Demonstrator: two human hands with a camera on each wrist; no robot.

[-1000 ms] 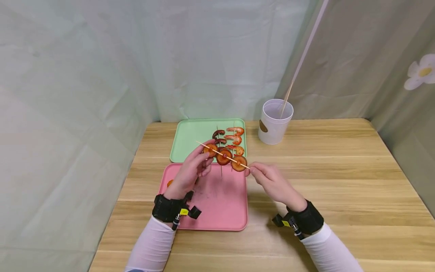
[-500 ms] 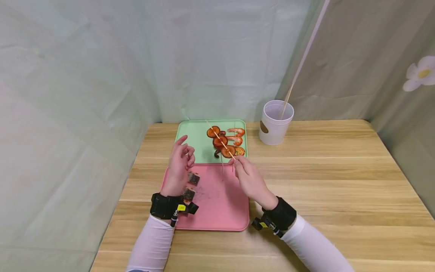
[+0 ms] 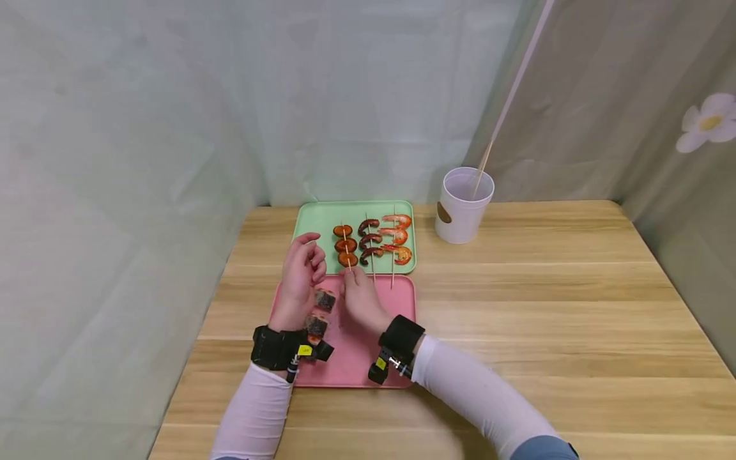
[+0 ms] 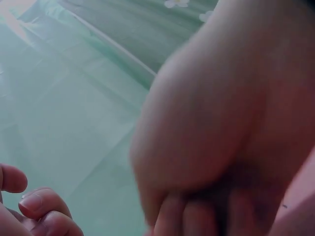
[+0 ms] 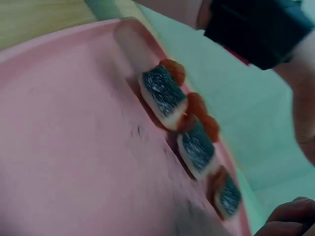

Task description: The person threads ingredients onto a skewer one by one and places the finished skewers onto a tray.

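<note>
From the head view I see the right hand (image 3: pixel 362 297), whose thumb and fingers pinch the near end of a mushroom skewer (image 3: pixel 346 245); its three brown caps are over the green tray (image 3: pixel 315 220), left of the dark curled-meat skewer (image 3: pixel 370 239) and the shrimp skewer (image 3: pixel 398 236). Whether the caps touch the tray, I cannot tell. The left hand (image 3: pixel 299 275) holds nothing, with its fingers loosely bent, near the left side of both trays. Farther right stands a white cup (image 3: pixel 460 220) with thin sticks (image 3: pixel 485 167). The left wrist view shows bent fingers (image 4: pixel 44 209) before the pale curtain (image 4: pixel 74 123). In the right wrist view, dark-skinned fish pieces (image 5: pixel 162 93) lie on the pink tray (image 5: pixel 83 142), beside orange pieces (image 5: pixel 197 104).
</note>
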